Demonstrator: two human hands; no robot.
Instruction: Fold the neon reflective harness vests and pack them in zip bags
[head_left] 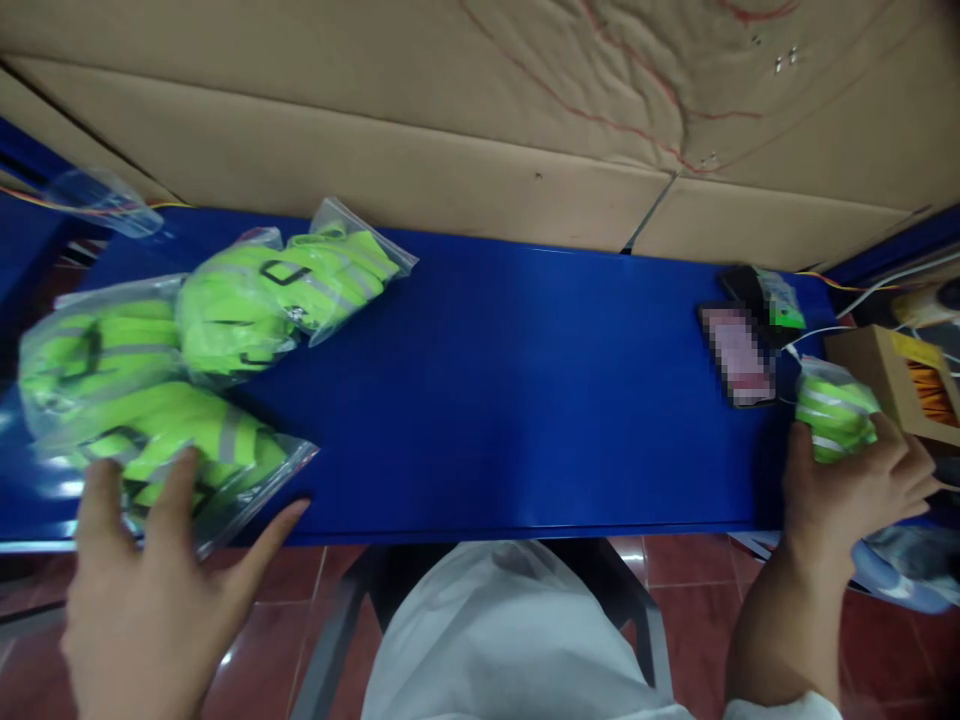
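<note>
My left hand [154,570] is at the lower left with fingers spread. Its fingertips lie on or just over the nearest clear zip bag [199,435], which holds folded neon-green fabric with grey reflective bands. More such bags [124,335] lie behind it in a pile, with black buckle-like parts showing inside. At the right edge of the table, my right hand [855,490] has its thumb and fingers closed around a smaller bag of neon-green fabric [834,408]. The underside of that bag is hidden by the hand.
The blue table [525,400] has a phone [739,355] and a black object [742,285] at the right. Beside my right hand stands a cardboard box [874,365] with orange contents. A clear plastic cup [105,200] lies back left. Brown cardboard [375,150] lines the rear.
</note>
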